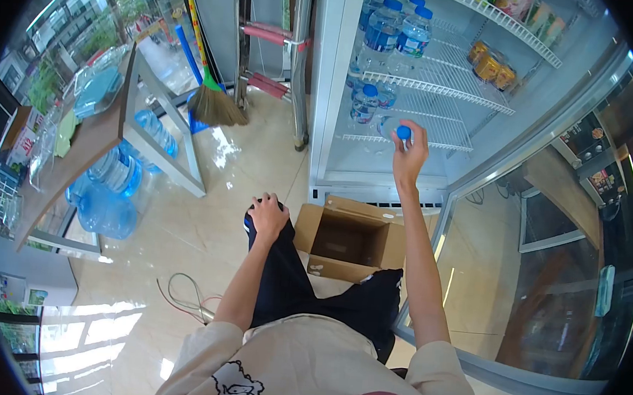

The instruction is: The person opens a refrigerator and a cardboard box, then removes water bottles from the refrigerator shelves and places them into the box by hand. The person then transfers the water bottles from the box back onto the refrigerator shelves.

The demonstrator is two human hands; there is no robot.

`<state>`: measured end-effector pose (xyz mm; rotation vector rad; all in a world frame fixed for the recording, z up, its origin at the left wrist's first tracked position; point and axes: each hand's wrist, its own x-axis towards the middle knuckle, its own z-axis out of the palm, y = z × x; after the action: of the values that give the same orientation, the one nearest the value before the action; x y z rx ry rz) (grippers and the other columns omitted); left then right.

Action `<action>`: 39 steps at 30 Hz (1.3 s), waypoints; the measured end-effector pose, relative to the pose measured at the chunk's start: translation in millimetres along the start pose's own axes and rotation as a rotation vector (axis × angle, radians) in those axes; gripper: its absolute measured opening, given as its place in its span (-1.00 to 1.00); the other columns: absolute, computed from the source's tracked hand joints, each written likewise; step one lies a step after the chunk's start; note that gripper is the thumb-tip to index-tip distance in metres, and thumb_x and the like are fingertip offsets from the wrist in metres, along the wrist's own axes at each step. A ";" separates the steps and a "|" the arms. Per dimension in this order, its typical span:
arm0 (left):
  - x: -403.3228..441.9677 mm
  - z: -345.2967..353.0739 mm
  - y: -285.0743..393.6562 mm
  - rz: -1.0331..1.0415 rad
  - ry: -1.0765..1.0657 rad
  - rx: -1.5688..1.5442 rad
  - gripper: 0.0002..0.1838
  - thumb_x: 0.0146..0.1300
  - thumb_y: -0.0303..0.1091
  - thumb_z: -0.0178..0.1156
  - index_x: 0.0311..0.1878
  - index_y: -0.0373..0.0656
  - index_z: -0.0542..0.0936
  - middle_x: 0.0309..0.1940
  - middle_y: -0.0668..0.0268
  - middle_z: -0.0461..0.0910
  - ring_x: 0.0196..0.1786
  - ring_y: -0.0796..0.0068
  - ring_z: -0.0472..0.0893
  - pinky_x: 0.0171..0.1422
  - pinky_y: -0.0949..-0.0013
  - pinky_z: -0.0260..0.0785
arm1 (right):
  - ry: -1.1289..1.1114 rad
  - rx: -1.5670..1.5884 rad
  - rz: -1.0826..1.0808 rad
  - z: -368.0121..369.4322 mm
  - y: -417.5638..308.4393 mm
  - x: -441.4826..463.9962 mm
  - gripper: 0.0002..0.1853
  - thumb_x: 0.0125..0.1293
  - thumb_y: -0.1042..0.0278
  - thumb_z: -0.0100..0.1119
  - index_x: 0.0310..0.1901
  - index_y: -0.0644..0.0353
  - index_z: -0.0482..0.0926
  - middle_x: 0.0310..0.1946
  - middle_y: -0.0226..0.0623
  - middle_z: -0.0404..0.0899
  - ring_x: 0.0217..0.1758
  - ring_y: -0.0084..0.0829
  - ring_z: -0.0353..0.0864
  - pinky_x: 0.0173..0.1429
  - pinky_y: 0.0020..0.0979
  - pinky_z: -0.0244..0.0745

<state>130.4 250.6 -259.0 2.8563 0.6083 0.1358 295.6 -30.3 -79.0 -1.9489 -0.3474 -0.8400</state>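
My right hand (410, 157) reaches into the open fridge and is closed around the top of a water bottle (404, 133) with a blue cap, at the lowest visible wire shelf (445, 137). Beside it on that shelf stands another water bottle (365, 104). My left hand (268, 216) rests on my knee, fingers spread over the dark trousers, holding nothing. Between my legs and the fridge sits a cardboard box (307, 230) with its flaps open; no contents show inside.
More water bottles (384, 26) and several orange cans (490, 65) stand on the upper shelves. The glass fridge door (545, 287) is swung open on my right. At left are a ladder (296, 64), a broom (216, 106) and a table (78, 137) with big water jugs (106, 208) under it.
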 end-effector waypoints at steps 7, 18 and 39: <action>-3.0 -1.2 -5.0 0.010 0.027 -0.024 -0.58 0.16 -0.08 0.28 -0.01 -0.16 0.67 0.06 0.18 0.60 0.21 -0.11 0.52 0.06 -0.19 0.54 | 0.207 0.293 0.166 -63.9 -39.6 -95.4 -0.68 0.28 0.71 0.37 -0.04 0.21 0.47 0.10 -0.19 0.61 0.28 -0.29 0.59 0.16 -0.28 0.70; -4.6 2.7 11.4 0.089 0.066 -0.019 -0.60 0.18 -0.08 0.31 -0.01 -0.12 0.68 0.07 0.21 0.61 0.20 -0.13 0.51 0.02 -0.20 0.56 | -0.220 -0.020 0.555 -95.3 4.6 -305.5 -0.72 0.09 0.78 0.38 -0.28 0.24 0.50 -0.07 -0.15 0.66 -0.02 -0.14 0.66 0.07 -0.29 0.58; -7.4 3.3 25.1 0.116 0.053 -0.003 -0.59 0.17 -0.07 0.32 0.06 0.00 0.70 0.13 0.24 0.62 0.20 -0.20 0.52 0.11 -0.11 0.58 | -0.094 -0.172 0.413 -128.4 -22.5 -370.6 -0.73 0.01 0.85 0.31 -0.32 0.26 0.55 -0.09 -0.14 0.56 0.06 -0.08 0.60 0.15 -0.20 0.52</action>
<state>134.0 224.6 -256.7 2.8935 0.4511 0.2321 -38.0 -91.7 -277.4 -2.1231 0.0787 -0.5235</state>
